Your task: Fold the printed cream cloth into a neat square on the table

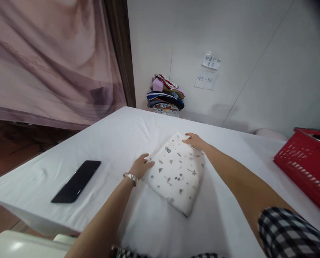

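Note:
A folded white cloth [177, 172] with small grey and brown printed motifs lies slantwise on the white-covered table [116, 136]. At its left corner my left hand [141, 166], with a silver bracelet at the wrist, pinches the edge between thumb and fingers. My right hand [196, 141] grips the far right corner of the same cloth, thumb on top. The cloth's near corner points toward me and rests loose.
A black phone [76, 181] lies on the table at left. A red basket [307, 165] stands at the right edge. Beyond the far edge is a stack of folded fabrics [165, 94] by the wall. A pink curtain [55, 53] hangs at left; a white chair [22, 245] is near left.

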`<act>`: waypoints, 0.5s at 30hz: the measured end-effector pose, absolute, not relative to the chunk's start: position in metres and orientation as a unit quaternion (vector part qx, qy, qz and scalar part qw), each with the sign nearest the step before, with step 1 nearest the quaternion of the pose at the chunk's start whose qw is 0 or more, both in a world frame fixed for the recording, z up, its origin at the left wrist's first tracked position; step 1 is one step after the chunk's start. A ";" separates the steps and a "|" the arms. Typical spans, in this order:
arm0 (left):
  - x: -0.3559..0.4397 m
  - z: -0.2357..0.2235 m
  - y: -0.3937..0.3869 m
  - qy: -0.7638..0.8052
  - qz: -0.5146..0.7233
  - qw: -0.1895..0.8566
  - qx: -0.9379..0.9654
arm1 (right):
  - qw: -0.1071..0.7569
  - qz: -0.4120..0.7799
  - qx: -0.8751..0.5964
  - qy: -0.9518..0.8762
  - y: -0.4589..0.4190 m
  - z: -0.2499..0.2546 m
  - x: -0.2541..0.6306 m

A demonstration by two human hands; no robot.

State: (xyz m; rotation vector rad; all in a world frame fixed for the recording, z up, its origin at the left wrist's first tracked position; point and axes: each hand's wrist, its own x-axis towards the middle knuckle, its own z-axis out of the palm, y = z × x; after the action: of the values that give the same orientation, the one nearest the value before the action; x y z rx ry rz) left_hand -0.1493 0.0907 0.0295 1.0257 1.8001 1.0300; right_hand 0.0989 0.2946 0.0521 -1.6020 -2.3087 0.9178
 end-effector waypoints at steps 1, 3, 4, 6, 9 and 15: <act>-0.157 0.027 0.100 0.735 0.392 0.378 0.405 | 0.078 0.290 -0.552 -0.778 0.296 0.047 0.095; -0.169 0.019 0.112 0.746 0.376 0.379 0.399 | 0.055 0.268 -0.566 -0.778 0.297 0.037 0.091; -0.173 0.015 0.113 0.738 0.380 0.393 0.396 | 0.048 0.263 -0.569 -0.777 0.298 0.032 0.091; -0.178 0.005 0.111 0.708 0.403 0.424 0.395 | 0.034 0.251 -0.572 -0.781 0.297 0.026 0.095; -0.179 -0.003 0.103 0.665 0.440 0.448 0.404 | 0.005 0.226 -0.576 -0.786 0.295 0.023 0.102; -0.177 -0.004 0.099 0.650 0.471 0.424 0.419 | 0.022 0.144 -0.573 -0.807 0.276 0.032 0.096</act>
State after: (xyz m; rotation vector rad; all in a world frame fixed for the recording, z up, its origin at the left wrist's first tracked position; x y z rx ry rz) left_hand -0.1770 0.0988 -0.0036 1.0486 1.6261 1.1784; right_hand 0.0964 0.2756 0.0316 -1.7744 -2.4989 0.4472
